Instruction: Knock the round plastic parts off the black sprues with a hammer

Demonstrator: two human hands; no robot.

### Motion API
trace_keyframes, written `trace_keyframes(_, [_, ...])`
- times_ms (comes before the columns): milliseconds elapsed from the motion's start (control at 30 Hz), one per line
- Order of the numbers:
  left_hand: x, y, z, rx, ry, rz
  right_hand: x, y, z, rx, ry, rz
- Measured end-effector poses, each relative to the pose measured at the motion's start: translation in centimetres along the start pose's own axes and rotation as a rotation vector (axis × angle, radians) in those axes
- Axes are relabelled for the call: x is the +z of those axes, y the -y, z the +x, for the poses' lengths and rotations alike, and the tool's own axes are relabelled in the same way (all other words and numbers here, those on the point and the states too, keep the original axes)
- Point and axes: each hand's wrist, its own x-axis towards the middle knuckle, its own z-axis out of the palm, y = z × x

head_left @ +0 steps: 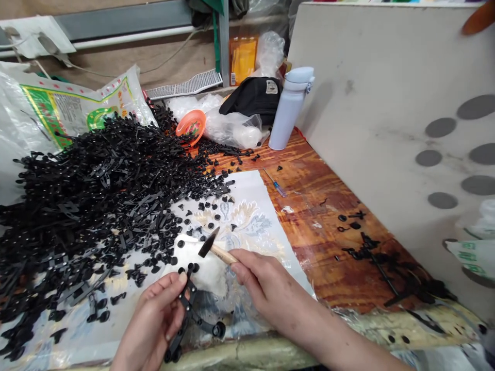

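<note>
My left hand [160, 309] is closed around a black jointed plastic part [188, 304], whose round ends stick out above and to the right of the fingers. Gripped in my right hand [257, 278] is a small hammer [220, 252] with a wooden handle and a dark wedge-shaped head. The hammer head hangs just above and to the right of the part's upper end, apart from it. Beneath both lies a white pad [207, 273] on a pale patterned cloth [257, 196]. Some loose black round caps [181, 243] rest by the pad.
A big heap of black plastic parts [116, 159] covers the left, before a printed sack [85, 100]. An orange dish [191, 126], a blue bottle [290, 108] and a black bag [249, 98] stand behind. A screwdriver [277, 186] lies right; a grey panel [367, 77] borders the table.
</note>
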Motion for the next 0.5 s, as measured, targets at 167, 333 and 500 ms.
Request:
trace_keyframes(167, [-0.01,0.04,-0.15,0.017,-0.021,0.060,-0.30,0.53,-0.26,0.003,0.016,0.015])
trace_keyframes(333, [0.69,0.02,-0.68,0.092,-0.055,0.138,-0.34,0.50,-0.37,0.006,0.005,-0.036])
trace_keyframes(500, [0.77,-0.24,-0.48,0.117,-0.025,0.159,-0.03,0.12,-0.05,-0.078,0.023,-0.120])
